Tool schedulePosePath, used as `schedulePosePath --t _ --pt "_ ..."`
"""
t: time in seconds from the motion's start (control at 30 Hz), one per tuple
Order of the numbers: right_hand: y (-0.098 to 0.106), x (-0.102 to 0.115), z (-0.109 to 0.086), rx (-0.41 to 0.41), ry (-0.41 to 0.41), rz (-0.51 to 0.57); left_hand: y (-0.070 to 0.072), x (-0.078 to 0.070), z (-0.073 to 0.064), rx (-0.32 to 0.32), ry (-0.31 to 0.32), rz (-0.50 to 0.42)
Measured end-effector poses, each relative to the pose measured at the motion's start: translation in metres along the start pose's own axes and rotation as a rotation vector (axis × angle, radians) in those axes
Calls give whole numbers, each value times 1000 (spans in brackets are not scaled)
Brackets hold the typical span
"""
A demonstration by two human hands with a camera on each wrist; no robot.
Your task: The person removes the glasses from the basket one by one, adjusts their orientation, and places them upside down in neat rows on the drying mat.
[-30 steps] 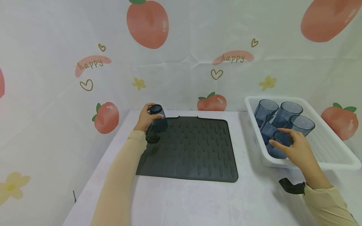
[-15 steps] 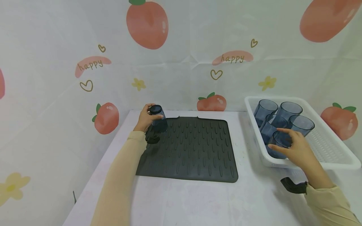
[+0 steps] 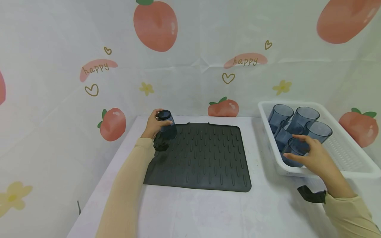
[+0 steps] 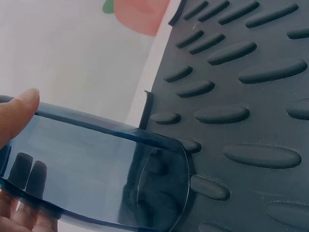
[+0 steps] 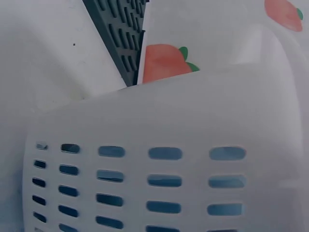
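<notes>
In the head view my left hand holds a blue glass upside down, its dark base uppermost, at the back left corner of a black ribbed mat. Seen from the left wrist, the thumb lies along one side of this glass and the fingers along the other, with the rim overlapping the ridges. My right hand reaches into a white basket, thumb and fingers curved round the nearest glass by its rim. From the right wrist, the basket wall hides that hand.
Several more blue glasses stand mouth up behind the right hand, filling the basket's left part. The white table surrounds the mat. A printed wall covering rises directly behind the table's back edge.
The right thumb has slid slightly lower on the nearest glass, and the right wrist has shifted a little to the right. The left hand and its glass stay in place.
</notes>
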State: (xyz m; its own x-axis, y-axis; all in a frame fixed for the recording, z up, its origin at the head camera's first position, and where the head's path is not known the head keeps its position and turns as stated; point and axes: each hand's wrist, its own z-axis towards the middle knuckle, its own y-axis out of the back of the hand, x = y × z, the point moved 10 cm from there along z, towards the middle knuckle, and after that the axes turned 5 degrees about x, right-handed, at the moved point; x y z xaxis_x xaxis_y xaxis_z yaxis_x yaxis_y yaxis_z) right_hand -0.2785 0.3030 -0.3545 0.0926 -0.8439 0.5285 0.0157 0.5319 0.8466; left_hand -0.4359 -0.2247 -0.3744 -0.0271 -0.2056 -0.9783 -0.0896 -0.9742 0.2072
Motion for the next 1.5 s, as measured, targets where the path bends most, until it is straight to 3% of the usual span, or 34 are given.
schedulePosePath --t 0.13,0.5,0.7,0.93,1.5 --pt "1 -2 -2 -18 -35 -7 -1 -2 -1 1 13 -13" --pt "5 -12 -11 -96 -109 -16 -8 -24 -18 23 48 -19" --pt "7 -12 -16 -126 -114 -7 -6 -23 -14 16 79 16" --pt "15 -3 -24 -158 -110 22 0 -12 -3 12 49 106" --pt "40 -1 -40 -322 -139 124 2 -20 -6 36 42 164"
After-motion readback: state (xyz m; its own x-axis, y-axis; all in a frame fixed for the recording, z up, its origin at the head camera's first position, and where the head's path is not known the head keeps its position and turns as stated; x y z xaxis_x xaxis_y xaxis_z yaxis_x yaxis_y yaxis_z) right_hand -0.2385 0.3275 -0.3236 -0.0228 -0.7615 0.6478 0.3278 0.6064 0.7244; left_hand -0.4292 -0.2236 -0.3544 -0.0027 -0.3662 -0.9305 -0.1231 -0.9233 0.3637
